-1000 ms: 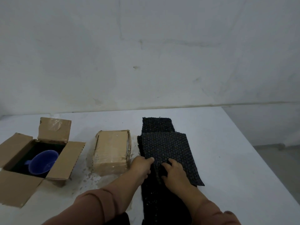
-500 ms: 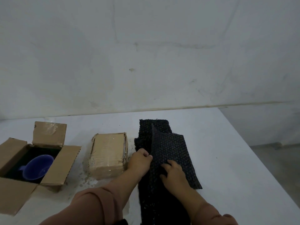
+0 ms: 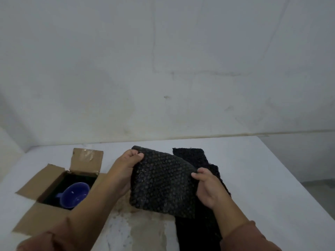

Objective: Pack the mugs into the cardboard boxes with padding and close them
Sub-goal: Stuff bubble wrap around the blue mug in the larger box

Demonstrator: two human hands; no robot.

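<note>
– At the near edge, round six o'clock, what do we lose?
– Both our forearms run out of view there in brownish sleeves. The black padding stack is cut off there too. A brownish patch on the white table, at nine o'clock from the stack, is too blurred for us to name.
– And our grip?
– Our left hand has its fingers curled round the upper left corner of a black bubble-wrap sheet. Our right hand pinches the sheet's right edge, with the thumb on the near face. We cannot see the fingers behind it.
– So where does the sheet sit against the hands?
– It spans between them, held clear of the table with its bubbles toward us. Its free lower edge hangs at six o'clock from both grips.
– What does it hide?
– It hides the left side of the stack and the table behind it.
– And the mug?
– The blue mug is at nine o'clock from the sheet. It sits inside the open cardboard box on something dark, its mouth turned toward us. We can barely make out its handle on the left. Our left forearm covers the box's right flap.
– Farther off?
– The stack's far end shows at one o'clock from the sheet. Past the table stands a stained pale wall.
</note>
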